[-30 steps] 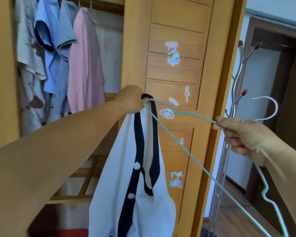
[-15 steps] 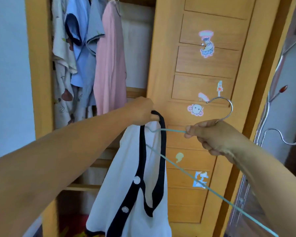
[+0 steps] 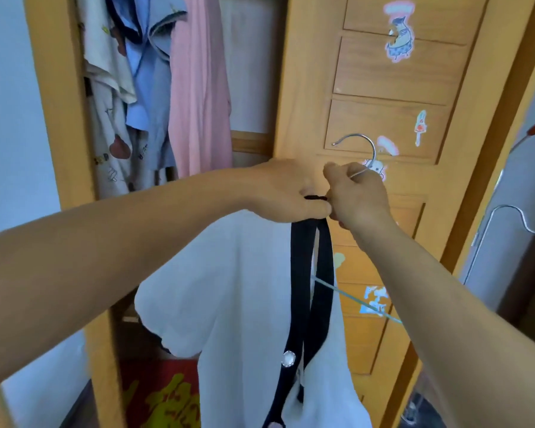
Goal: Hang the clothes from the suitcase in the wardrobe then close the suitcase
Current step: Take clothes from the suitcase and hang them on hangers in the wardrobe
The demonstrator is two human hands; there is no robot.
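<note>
A white top with black trim and round buttons (image 3: 238, 304) hangs in front of me from its black neckline, which my left hand (image 3: 286, 193) grips. My right hand (image 3: 357, 196) touches the left one and holds a wire hanger (image 3: 357, 148) just under its silver hook. The hanger's pale green arm runs inside the neckline and comes out low on the right. The open wardrobe (image 3: 59, 97) stands behind, with a pink garment (image 3: 198, 88), a blue shirt and a printed white piece hanging inside. The suitcase is out of view.
The wardrobe's wooden door (image 3: 393, 81), covered in stickers, stands just behind my hands. A metal coat stand (image 3: 491, 217) rises at the right edge. A red mat with yellow print (image 3: 158, 393) lies at the wardrobe's foot.
My right hand has moved left with the hanger until it meets my left hand at the neckline. The hanger's arm now sits deeper inside the top. My view has shifted left and down.
</note>
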